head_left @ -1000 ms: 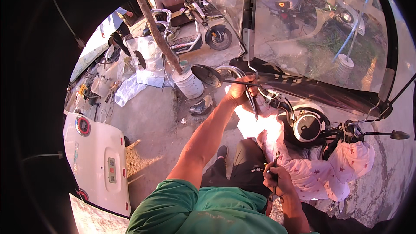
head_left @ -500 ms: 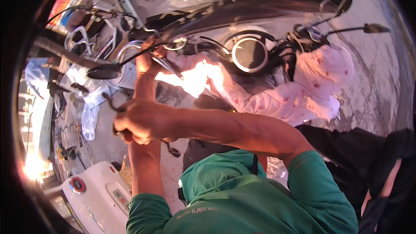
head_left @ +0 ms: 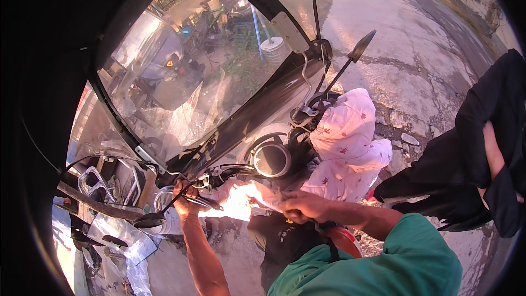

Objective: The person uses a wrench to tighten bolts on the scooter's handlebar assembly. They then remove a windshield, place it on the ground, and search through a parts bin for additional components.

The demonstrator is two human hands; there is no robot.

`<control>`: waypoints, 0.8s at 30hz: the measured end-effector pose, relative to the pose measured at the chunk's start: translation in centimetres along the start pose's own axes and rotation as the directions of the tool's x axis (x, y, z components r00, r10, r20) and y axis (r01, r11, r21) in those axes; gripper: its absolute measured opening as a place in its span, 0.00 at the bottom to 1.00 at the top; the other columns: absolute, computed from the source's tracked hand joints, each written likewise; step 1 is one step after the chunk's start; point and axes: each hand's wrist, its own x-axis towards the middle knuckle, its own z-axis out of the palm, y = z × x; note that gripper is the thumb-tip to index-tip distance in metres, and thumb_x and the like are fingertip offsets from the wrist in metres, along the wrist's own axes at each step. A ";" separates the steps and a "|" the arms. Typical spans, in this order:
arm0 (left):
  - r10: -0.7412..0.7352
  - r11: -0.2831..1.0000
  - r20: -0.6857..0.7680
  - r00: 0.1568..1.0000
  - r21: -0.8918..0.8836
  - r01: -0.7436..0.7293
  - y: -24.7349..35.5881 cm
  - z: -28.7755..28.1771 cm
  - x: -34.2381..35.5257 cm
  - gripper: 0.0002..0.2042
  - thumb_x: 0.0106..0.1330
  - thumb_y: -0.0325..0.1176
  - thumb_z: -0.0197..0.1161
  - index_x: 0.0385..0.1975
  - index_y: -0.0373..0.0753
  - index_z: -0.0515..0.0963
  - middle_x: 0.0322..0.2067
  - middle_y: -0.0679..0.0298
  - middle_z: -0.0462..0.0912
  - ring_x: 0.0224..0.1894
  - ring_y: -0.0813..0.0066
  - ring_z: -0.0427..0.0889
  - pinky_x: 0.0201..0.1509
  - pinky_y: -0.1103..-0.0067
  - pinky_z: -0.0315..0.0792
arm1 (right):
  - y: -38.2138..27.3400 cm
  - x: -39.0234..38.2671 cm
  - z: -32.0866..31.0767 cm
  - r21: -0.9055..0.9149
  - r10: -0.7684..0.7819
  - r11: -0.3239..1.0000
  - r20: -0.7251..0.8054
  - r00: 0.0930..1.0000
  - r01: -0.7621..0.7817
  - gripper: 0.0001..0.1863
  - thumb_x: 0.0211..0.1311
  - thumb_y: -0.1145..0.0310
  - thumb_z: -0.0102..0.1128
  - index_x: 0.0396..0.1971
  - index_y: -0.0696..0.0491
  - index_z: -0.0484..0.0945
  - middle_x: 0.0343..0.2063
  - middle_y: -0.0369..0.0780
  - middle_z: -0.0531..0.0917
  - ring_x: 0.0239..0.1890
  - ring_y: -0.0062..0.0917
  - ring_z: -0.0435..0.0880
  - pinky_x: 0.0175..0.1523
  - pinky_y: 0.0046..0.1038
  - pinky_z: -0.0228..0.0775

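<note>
A motorcycle or scooter with a round headlight or gauge housing (head_left: 272, 159) stands in front of me. My left hand (head_left: 186, 198) is wrapped round the left end of its handlebar (head_left: 205, 182), close to a lever (head_left: 209, 203) and the stalk of the left mirror (head_left: 149, 220). My right hand (head_left: 304, 206) is closed in front of my lap, beside the pink patterned cloth (head_left: 345, 131) that covers the right side of the handlebar. What its fingers hold is hidden; a small dark piece shows just below them.
A clear windshield (head_left: 181, 66) with a black frame rises ahead. The right mirror (head_left: 362, 46) sticks out over the concrete road. On the right stands a person in black clothes (head_left: 471, 148) with folded arms. Metal frames (head_left: 112, 183) and plastic bags lie at the left.
My right hand has left its place over my left forearm and moved right, to in front of my lap. The dark bent piece it held is mostly hidden. The view has tilted up and right.
</note>
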 end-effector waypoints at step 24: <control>0.006 1.000 -0.005 1.000 0.020 -0.006 -0.2 0.7 -0.1 0.09 0.70 0.33 0.57 0.28 0.41 0.67 0.18 0.70 0.65 0.17 0.80 0.66 0.21 0.82 0.63 | -25.8 3.8 -7.1 -0.407 -0.349 0.912 -0.695 0.628 0.057 0.14 0.60 0.64 0.60 0.19 0.49 0.65 0.13 0.30 0.63 0.12 0.16 0.56 0.17 0.25 0.44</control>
